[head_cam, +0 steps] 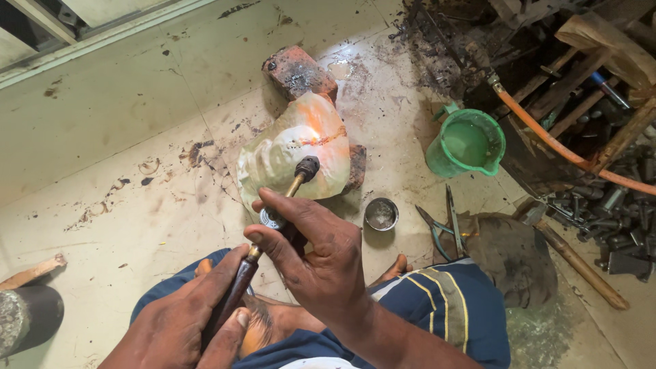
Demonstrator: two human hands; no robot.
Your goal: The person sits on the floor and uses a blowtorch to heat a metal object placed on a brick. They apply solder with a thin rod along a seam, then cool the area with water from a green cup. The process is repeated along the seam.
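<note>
— Where does the torch sit against your hands right now?

— My left hand (188, 318) is wrapped tight around the dark wooden handle of the brass-stemmed blowtorch (273, 219), low and close to my knee. My right hand (311, 249) lies further up, fingers curled over the stem near the small round valve, clamped loosely on it. The right one is the nearer of the two to the work.

— Which way does it run?

— Its long axis slants up and away from me, from the handle at lower left to the black nozzle at upper right. The nozzle ends just short of the pale, lumpy white mass (294, 154) lying on the floor (123, 137), straight ahead of my right hand. That mass glows orange along a thin line near its top and rests against a reddish-brown brick (297, 72).

— Any containers nearby?

— Two. A small round metal cup (381, 214) stands on the floor just right of my right hand; something greyish is in it, I cannot tell what. Further right, well apart, a green plastic jug (468, 143) holds a cloudy greenish liquid. An orange hose (547, 140) runs past it into a pile of scrap wood and metal.
</note>
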